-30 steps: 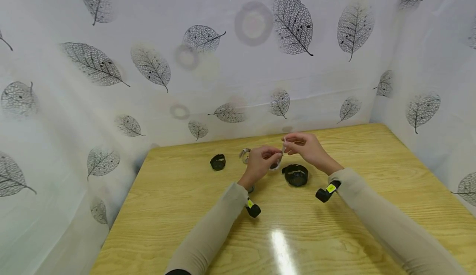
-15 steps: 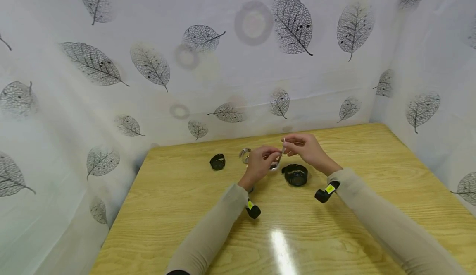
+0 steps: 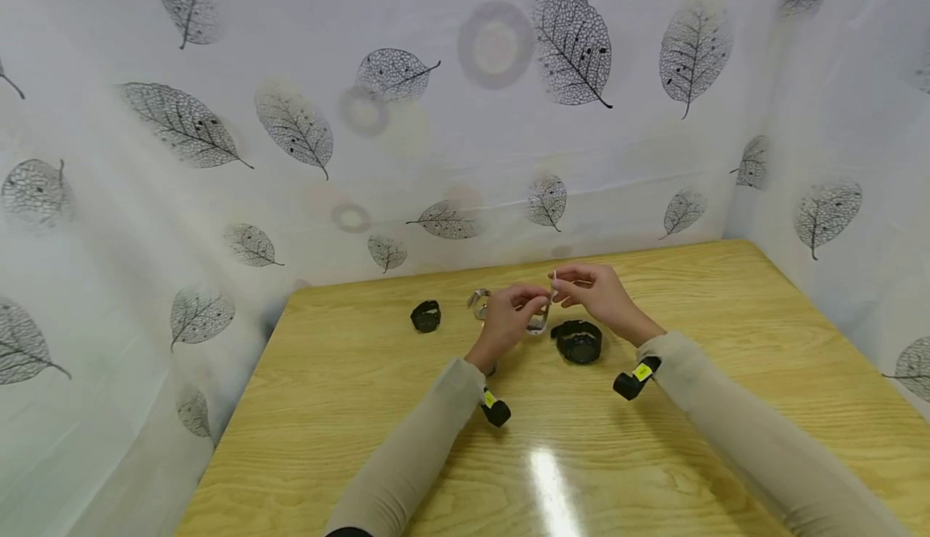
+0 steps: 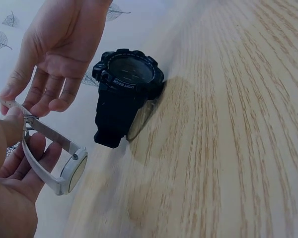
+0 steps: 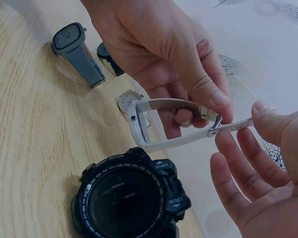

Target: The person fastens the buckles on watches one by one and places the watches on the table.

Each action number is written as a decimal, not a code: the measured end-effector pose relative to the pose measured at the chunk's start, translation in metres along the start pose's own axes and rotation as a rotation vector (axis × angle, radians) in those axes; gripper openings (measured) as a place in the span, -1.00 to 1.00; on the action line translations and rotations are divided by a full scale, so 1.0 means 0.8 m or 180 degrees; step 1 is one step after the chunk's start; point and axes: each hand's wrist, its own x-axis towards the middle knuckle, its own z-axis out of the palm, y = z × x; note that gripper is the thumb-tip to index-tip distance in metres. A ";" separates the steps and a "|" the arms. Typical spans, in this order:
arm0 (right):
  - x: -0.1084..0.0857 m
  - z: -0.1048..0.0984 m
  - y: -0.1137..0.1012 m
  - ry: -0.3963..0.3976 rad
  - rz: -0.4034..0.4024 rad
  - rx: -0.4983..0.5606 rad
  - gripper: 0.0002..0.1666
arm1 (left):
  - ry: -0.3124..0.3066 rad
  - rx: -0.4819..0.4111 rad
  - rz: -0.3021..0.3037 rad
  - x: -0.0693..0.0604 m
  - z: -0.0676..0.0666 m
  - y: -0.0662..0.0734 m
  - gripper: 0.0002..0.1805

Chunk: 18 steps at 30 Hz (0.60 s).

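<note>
A white wristwatch (image 5: 174,141) with a strap and metal buckle hangs between both hands, above the table. My left hand (image 3: 506,319) pinches the strap near the buckle (image 5: 215,126) between thumb and fingers. The strap's free tip, which passes through the buckle, is pinched by my right hand (image 3: 599,295). In the left wrist view the watch case (image 4: 74,173) points down and away from the hands. Just below the hands, a large black sports watch (image 3: 580,343) stands on the table, its strap fastened into a loop.
Farther left on the wooden table (image 3: 327,408) lies a smaller black watch (image 3: 425,316). A silvery watch (image 3: 479,303) sits behind the left hand. A grey square-faced watch (image 5: 72,44) is partly hidden by the left wrist in the head view. Leaf-patterned cloth (image 3: 494,141) hangs behind.
My right hand has dropped very slightly and shifted a little left, still pinching the strap tip. The left hand has stayed nearly still; the other watches have not moved.
</note>
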 end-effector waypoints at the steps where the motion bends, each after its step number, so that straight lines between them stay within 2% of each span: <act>1: 0.000 0.000 0.000 0.0010 0.0002 -0.0005 -0.56 | -0.0015 -0.0020 -0.0030 0.000 0.000 0.000 -0.84; 7: 0.002 -0.001 -0.002 0.0016 -0.0009 -0.0021 -0.55 | -0.0086 0.0101 -0.0229 -0.001 -0.005 0.004 -0.79; 10: 0.002 -0.003 -0.004 0.0024 0.0010 -0.0026 -0.55 | -0.0080 0.0074 -0.0315 -0.001 -0.008 0.006 -0.73; 13: 0.002 -0.003 -0.005 0.0048 0.0050 -0.0013 -0.51 | 0.0033 -0.0129 -0.0480 0.000 -0.009 0.008 -0.69; 18: 0.002 0.000 -0.006 0.0046 0.0057 0.0080 -0.51 | 0.0365 -0.0577 -0.0770 0.002 -0.009 0.010 -0.65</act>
